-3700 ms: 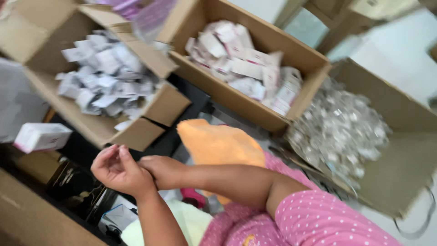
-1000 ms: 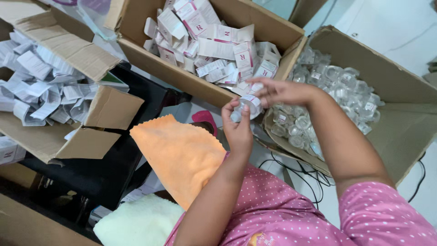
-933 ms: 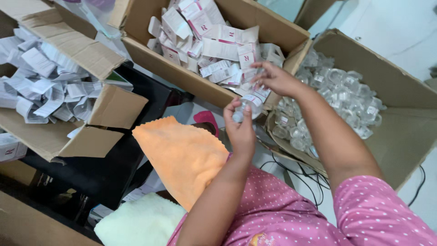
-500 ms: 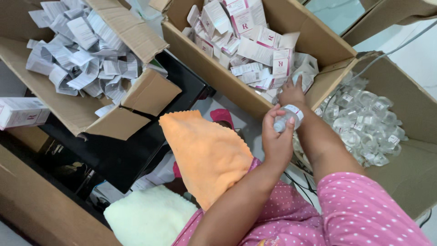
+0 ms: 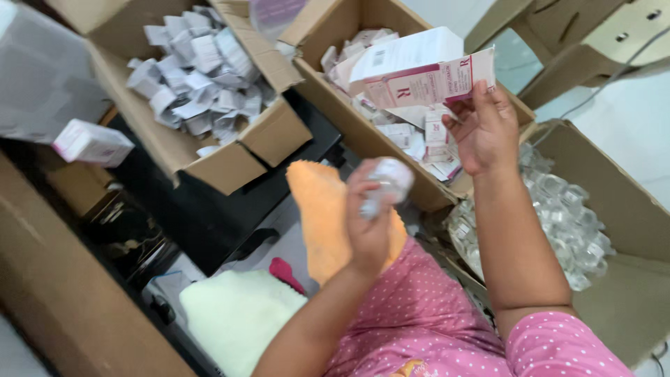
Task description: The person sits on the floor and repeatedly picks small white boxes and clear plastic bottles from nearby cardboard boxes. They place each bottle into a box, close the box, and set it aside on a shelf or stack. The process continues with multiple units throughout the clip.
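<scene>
The left hand [image 5: 370,223] is closed around a small clear jar [image 5: 386,183] with a pale lid, held up in front of the body above the orange cloth [image 5: 322,209] on the lap. The right hand [image 5: 481,132] is raised farther off, fingers pinched on a flat white and pink carton [image 5: 427,73], lifted just above the middle cardboard box [image 5: 335,105] that holds more cartons of the same kind.

By my reading, this is the packing step: jar in one hand, fresh carton in the other, the two not yet brought together. The next move would call for opening the flat carton into shape and lining its mouth up with the jar.

To the right, a box of clear jars [image 5: 565,223] lies open; to the far left, a box of folded paper slips [image 5: 195,77].

The jar is blurred, so its contents and lid detail cannot be made out. The carton's open end is not clear, and the dark clutter at the near left is hard to identify.
</scene>
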